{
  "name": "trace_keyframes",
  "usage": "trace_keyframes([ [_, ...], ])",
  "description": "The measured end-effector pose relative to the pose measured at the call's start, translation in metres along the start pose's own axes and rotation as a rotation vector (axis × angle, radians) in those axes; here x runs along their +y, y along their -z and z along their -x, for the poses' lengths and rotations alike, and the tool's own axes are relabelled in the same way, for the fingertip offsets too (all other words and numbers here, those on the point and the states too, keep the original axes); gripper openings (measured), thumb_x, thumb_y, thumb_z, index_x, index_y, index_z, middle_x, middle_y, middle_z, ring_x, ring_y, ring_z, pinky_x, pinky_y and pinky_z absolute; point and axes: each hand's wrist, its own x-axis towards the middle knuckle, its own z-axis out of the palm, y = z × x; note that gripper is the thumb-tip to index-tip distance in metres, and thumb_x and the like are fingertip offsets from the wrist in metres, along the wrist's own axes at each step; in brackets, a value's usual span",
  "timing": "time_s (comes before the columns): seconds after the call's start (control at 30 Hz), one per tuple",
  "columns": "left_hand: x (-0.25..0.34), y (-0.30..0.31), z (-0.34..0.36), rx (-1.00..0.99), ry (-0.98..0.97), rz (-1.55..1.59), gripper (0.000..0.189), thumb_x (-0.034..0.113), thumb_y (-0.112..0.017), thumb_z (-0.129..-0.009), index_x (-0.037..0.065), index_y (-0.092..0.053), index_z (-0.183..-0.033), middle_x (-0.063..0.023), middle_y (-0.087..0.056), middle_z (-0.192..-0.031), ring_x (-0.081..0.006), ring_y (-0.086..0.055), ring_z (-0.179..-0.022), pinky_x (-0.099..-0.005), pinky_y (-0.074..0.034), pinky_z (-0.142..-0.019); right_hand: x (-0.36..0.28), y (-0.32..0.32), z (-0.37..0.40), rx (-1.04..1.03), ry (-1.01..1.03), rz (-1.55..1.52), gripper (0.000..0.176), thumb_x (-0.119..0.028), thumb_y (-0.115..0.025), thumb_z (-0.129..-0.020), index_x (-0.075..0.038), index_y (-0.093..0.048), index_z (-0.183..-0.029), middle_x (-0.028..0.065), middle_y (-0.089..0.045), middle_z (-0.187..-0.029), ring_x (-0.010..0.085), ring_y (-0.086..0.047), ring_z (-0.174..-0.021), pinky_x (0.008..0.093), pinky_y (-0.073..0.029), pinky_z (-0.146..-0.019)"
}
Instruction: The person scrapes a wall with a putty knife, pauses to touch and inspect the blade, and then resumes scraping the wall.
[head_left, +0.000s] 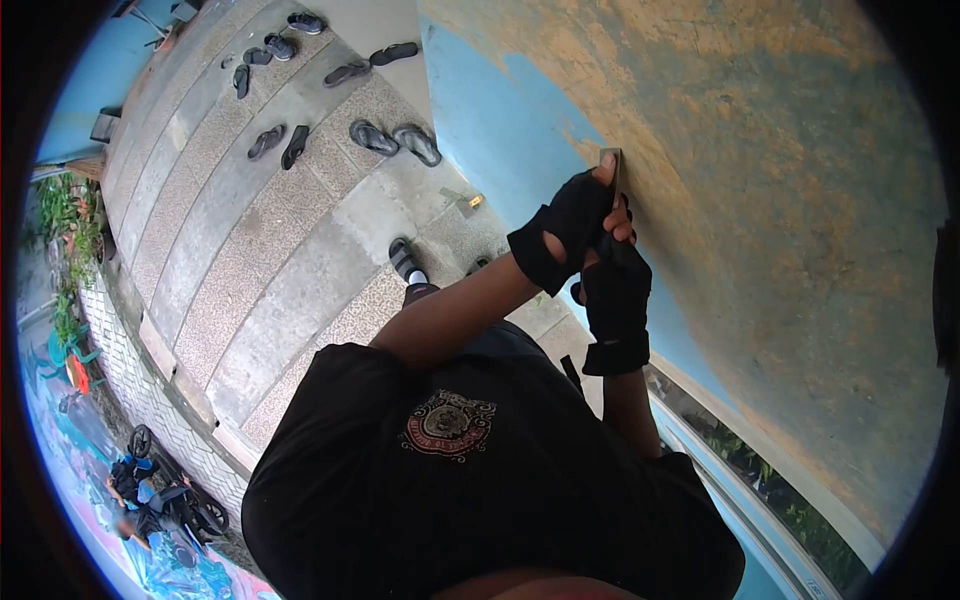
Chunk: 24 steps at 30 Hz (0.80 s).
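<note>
One flat scraper (615,172), held against the patchy blue-and-ochre wall (760,200); long axis nearly vertical in view, far end pointing to the top, lower end down into the grip. Two hands, close together in two black fingerless gloves: left hand (582,215) clamped on the scraper, thumb near its far end, right hand (617,275) just below, fingers closed round its lower part. On the paving (250,250), at least ten loose sandals (373,138); one motorcycle (190,510) well apart.
</note>
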Motion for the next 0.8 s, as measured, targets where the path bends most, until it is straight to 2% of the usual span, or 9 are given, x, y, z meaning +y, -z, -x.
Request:
trace_keyframes([
  [0.07, 0.007, 0.004, -0.001, -0.007, -0.018, 0.042, 0.052, 0.058, -0.043, -0.096, 0.014, -0.048, -0.069, -0.0029, -0.041, -0.053, -0.0219, -0.049, -0.054, -0.0421, -0.048, -0.064, 0.009, -0.005, -0.003, -0.01, -0.013, 0.114, 0.019, -0.008, -0.066, -0.086, -0.004, -0.063, -0.104, 0.0081, -0.065, -0.08, 0.0186, -0.065, -0.069, 0.0307, -0.05, -0.063],
  [0.1, 0.006, 0.003, 0.001, -0.015, -0.036, 0.083, 0.052, 0.059, -0.043, -0.096, 0.014, -0.048, -0.07, -0.0033, -0.041, -0.053, -0.0222, -0.049, -0.054, -0.0425, -0.048, -0.065, 0.005, -0.001, 0.002, -0.013, -0.023, 0.121, 0.019, -0.008, -0.066, -0.086, -0.004, -0.063, -0.104, 0.0081, -0.065, -0.08, 0.0186, -0.065, -0.069, 0.0307, -0.05, -0.063],
  [0.17, 0.0, -0.005, 0.003, 0.007, -0.012, 0.056, 0.052, 0.058, -0.043, -0.096, 0.014, -0.048, -0.07, -0.003, -0.041, -0.052, -0.0216, -0.049, -0.054, -0.042, -0.048, -0.065, -0.016, 0.003, 0.003, -0.023, -0.261, -0.221, 0.007, -0.01, -0.063, -0.09, -0.004, -0.062, -0.092, -0.0024, -0.05, -0.06, 0.0071, -0.046, -0.046, 0.0245, -0.035, -0.043],
  [0.37, 0.002, -0.004, 0.004, -0.009, -0.015, 0.058, 0.052, 0.058, -0.044, -0.096, 0.013, -0.048, -0.07, -0.0029, -0.04, -0.052, -0.0212, -0.049, -0.054, -0.0423, -0.048, -0.064, 0.004, 0.0, 0.001, -0.003, -0.011, -0.03, 0.009, -0.01, -0.062, -0.091, -0.005, -0.064, -0.099, -0.0032, -0.049, -0.06, 0.0064, -0.046, -0.047, 0.0242, -0.035, -0.043],
  [0.6, 0.001, -0.011, 0.0, 0.059, -0.043, 0.005, 0.052, 0.059, -0.045, -0.095, 0.014, -0.048, -0.071, -0.0021, -0.039, -0.052, -0.0197, -0.047, -0.053, -0.0414, -0.048, -0.064, -0.011, 0.005, -0.002, -0.019, -0.167, -0.159, 0.009, -0.01, -0.061, -0.091, -0.004, -0.063, -0.098, -0.0029, -0.05, -0.062, 0.0062, -0.047, -0.049, 0.0246, -0.037, -0.044],
  [0.67, 0.009, -0.004, -0.006, 0.054, -0.075, 0.138, 0.052, 0.06, -0.044, -0.095, 0.014, -0.047, -0.071, -0.0027, -0.04, -0.053, -0.0205, -0.047, -0.053, -0.0427, -0.048, -0.064, 0.006, -0.001, -0.012, -0.059, -0.019, -0.128, 0.013, -0.01, -0.061, -0.091, -0.004, -0.063, -0.102, -0.0021, -0.052, -0.063, 0.0065, -0.047, -0.049, 0.0249, -0.039, -0.045],
  [0.7, 0.01, -0.006, -0.006, 0.05, -0.083, 0.129, 0.052, 0.06, -0.044, -0.095, 0.014, -0.047, -0.071, -0.0027, -0.04, -0.053, -0.0205, -0.047, -0.053, -0.0427, -0.048, -0.064, -0.001, 0.0, -0.01, -0.009, 0.158, 0.038, 0.013, -0.01, -0.06, -0.091, -0.004, -0.062, -0.102, -0.0023, -0.052, -0.063, 0.0064, -0.047, -0.048, 0.0247, -0.039, -0.046],
  [0.73, 0.006, -0.011, -0.001, 0.062, -0.055, 0.083, 0.052, 0.06, -0.044, -0.095, 0.014, -0.047, -0.071, -0.0024, -0.039, -0.052, -0.0204, -0.047, -0.052, -0.0423, -0.048, -0.064, -0.007, 0.003, -0.004, -0.012, 0.163, 0.032, 0.013, -0.01, -0.06, -0.091, -0.004, -0.062, -0.102, -0.0023, -0.052, -0.063, 0.0064, -0.047, -0.048, 0.0247, -0.039, -0.046],
  [0.8, 0.0, -0.018, 0.004, 0.08, 0.005, -0.008, 0.053, 0.061, -0.042, -0.095, 0.015, -0.046, -0.069, -0.0018, -0.038, -0.052, -0.0202, -0.046, -0.052, -0.0415, -0.048, -0.064, -0.014, 0.009, 0.003, -0.007, -0.014, -0.025, 0.011, -0.01, -0.06, -0.091, -0.005, -0.062, -0.101, -0.0024, -0.051, -0.063, 0.0063, -0.047, -0.047, 0.0246, -0.039, -0.046],
])
